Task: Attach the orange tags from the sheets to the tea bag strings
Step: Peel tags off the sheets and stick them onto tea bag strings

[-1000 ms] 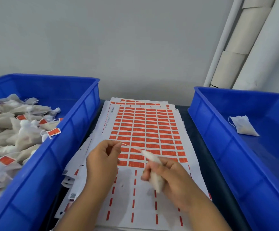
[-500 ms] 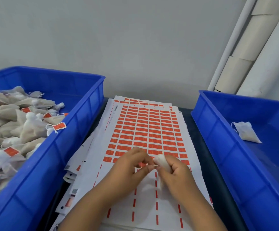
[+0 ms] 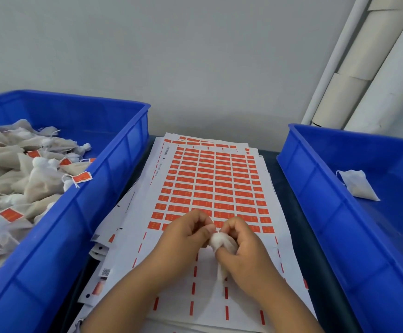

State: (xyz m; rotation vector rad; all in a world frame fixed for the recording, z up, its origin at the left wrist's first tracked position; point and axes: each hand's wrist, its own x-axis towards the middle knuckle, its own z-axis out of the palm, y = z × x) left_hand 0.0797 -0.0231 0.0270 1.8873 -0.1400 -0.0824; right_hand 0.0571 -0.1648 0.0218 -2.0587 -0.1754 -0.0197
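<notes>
Hands meet low over the top sheet [image 3: 210, 188], at the nearest row of orange tags [image 3: 219, 181], presumably so a tag can be lifted and pressed onto the string without reaching. The right hand [image 3: 241, 251] grips a tea bag [image 3: 221, 240], fingers curled closely round its bunched white neck, the body of the bag trailing beneath the palm. The left hand [image 3: 186, 234] has its fingertips drawn together at the same neck, seemingly pinching the string or a tag; which one cannot be told. Finished bags with tags fill the left bin [image 3: 114, 169]; the right bin [image 3: 316, 188] holds one untagged bag [image 3: 358, 186], likely the supply side.
</notes>
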